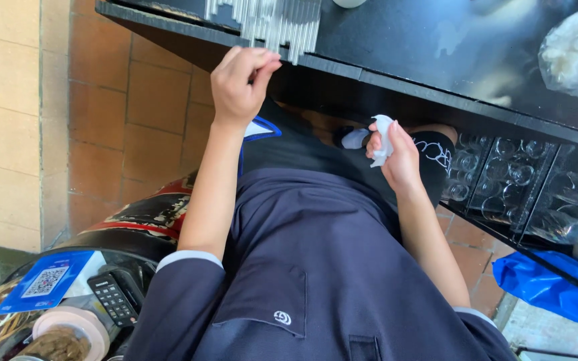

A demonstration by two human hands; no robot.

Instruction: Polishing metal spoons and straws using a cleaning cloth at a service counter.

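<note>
Pinching one clear straw (277,41) at the black counter's edge (396,83), the left hand (239,83) is closing thumb and fingers on it, beside a bundle of straws (272,19) too many to count. The right hand (396,157) is gripping one crumpled white wrapper (382,139). Glasses (503,177) are sitting shelved below; one calculator (114,299) is lying near.

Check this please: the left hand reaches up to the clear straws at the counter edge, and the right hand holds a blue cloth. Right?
Not quite. The head view shows the right hand holding something white and crumpled, not blue. The left hand does reach up to the clear straws at the counter edge.
</note>
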